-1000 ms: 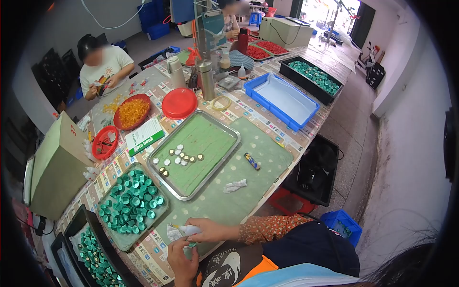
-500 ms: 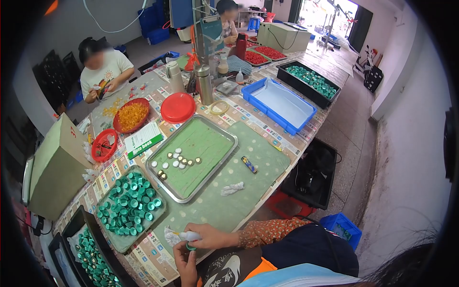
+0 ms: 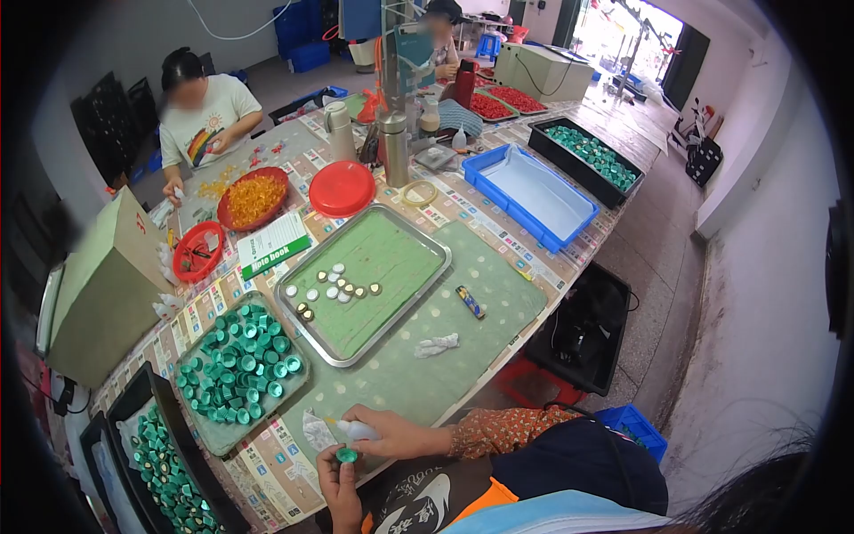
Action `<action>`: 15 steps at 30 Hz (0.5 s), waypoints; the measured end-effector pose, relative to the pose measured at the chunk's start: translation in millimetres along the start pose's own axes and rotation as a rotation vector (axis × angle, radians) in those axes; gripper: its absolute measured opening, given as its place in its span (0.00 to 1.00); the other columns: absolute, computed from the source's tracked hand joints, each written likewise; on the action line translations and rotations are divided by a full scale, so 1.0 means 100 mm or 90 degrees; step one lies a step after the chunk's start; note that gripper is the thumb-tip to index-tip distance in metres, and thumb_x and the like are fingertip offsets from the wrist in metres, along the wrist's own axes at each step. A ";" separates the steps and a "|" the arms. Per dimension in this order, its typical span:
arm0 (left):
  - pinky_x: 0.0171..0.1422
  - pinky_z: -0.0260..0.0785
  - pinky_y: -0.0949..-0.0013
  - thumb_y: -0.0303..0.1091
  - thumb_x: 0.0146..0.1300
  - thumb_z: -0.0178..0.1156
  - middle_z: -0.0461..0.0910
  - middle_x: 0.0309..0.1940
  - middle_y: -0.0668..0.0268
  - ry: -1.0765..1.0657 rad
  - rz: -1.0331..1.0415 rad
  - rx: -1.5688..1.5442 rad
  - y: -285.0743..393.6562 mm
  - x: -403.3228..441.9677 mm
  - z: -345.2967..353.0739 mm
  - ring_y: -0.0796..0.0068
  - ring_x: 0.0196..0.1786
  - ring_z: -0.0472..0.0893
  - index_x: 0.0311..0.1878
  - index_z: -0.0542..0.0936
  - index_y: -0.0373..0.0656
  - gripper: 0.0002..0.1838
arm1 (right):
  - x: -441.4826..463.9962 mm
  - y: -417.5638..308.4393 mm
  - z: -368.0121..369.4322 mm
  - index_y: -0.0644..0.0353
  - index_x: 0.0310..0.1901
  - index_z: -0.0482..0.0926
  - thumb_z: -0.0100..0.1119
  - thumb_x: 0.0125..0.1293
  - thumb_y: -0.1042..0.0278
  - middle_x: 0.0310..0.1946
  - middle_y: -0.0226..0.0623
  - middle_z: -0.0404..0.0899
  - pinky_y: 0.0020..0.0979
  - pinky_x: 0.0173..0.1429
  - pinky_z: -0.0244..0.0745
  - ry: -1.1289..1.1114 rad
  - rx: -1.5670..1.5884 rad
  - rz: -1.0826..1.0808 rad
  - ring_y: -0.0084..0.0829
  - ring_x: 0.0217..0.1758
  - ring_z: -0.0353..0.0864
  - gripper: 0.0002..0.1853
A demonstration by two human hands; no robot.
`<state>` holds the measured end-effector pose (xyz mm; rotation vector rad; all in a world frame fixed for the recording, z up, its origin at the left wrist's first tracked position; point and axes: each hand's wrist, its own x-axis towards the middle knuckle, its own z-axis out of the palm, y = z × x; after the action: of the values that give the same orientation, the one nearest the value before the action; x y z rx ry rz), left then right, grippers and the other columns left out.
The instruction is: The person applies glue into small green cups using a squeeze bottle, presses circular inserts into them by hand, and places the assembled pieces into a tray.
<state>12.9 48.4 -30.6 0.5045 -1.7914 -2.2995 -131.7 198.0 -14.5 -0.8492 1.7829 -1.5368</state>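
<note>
A small green cup (image 3: 346,455) is sitting at the fingertips of the left hand (image 3: 338,489), near the table's edge, with its open side facing up. The left hand is pinching it between thumb and fingers. The right hand (image 3: 391,434) is closing its fingers around a white squeeze bottle (image 3: 358,431), which is lying tilted just above the cup, its yellowish tip pointing away to the left of the view. A crumpled white tissue (image 3: 318,431) is resting on the green mat (image 3: 391,383) beside the bottle's tip.

Farther up the mat, a second white tissue (image 3: 437,345) and a blue-and-yellow tube (image 3: 470,303) are lying apart. A metal-rimmed tray (image 3: 391,267) is holding a loose group of white and gold-toned round pieces (image 3: 344,287) on its green surface. To its left in the view, another tray (image 3: 233,445) is carrying many green cups (image 3: 245,360), and a black bin (image 3: 160,383) is holding more green pieces.

Beyond, a notebook (image 3: 271,242), a red lid (image 3: 342,189) and a steel flask (image 3: 393,151) are standing or lying on the patterned table. Across it, a co-worker (image 3: 209,120) is sitting beside a red bowl of yellow pieces (image 3: 253,199).
</note>
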 end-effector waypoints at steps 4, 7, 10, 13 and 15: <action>0.65 0.72 0.57 0.44 0.77 0.58 0.74 0.62 0.58 0.070 -0.096 -0.010 0.26 -0.06 0.00 0.60 0.61 0.77 0.70 0.70 0.42 0.25 | 0.00 -0.08 -0.06 0.60 0.66 0.68 0.61 0.72 0.61 0.54 0.50 0.79 0.41 0.59 0.75 -0.037 -0.024 -0.006 0.46 0.55 0.82 0.25; 0.66 0.71 0.53 0.47 0.76 0.58 0.74 0.64 0.58 0.116 -0.131 -0.064 0.32 -0.10 -0.01 0.58 0.62 0.76 0.73 0.68 0.43 0.29 | 0.02 -0.04 -0.08 0.59 0.66 0.68 0.61 0.71 0.62 0.52 0.55 0.80 0.43 0.58 0.76 -0.040 -0.055 -0.074 0.51 0.54 0.83 0.26; 0.56 0.79 0.67 0.40 0.77 0.56 0.78 0.51 0.63 0.109 -0.047 -0.161 0.19 -0.08 -0.06 0.74 0.48 0.81 0.68 0.70 0.37 0.23 | 0.03 0.02 -0.10 0.59 0.66 0.69 0.61 0.71 0.61 0.51 0.56 0.81 0.44 0.58 0.77 -0.043 -0.068 -0.100 0.53 0.53 0.83 0.25; 0.55 0.79 0.68 0.40 0.78 0.55 0.78 0.52 0.65 0.137 -0.055 -0.186 0.25 -0.11 -0.02 0.75 0.52 0.81 0.73 0.67 0.37 0.27 | 0.02 -0.01 -0.16 0.59 0.66 0.70 0.61 0.72 0.58 0.51 0.55 0.81 0.44 0.58 0.77 -0.031 -0.107 -0.107 0.53 0.53 0.83 0.25; 0.60 0.76 0.67 0.40 0.80 0.51 0.77 0.52 0.66 0.117 -0.077 -0.195 0.33 -0.09 0.01 0.76 0.54 0.79 0.74 0.67 0.36 0.26 | 0.03 -0.08 -0.19 0.58 0.66 0.70 0.61 0.73 0.54 0.50 0.55 0.81 0.44 0.58 0.77 -0.046 -0.131 -0.085 0.53 0.51 0.84 0.26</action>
<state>18.4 43.9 3.3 0.7570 -1.3294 -2.4539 -147.9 206.2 -4.2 -1.1303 1.8862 -1.4008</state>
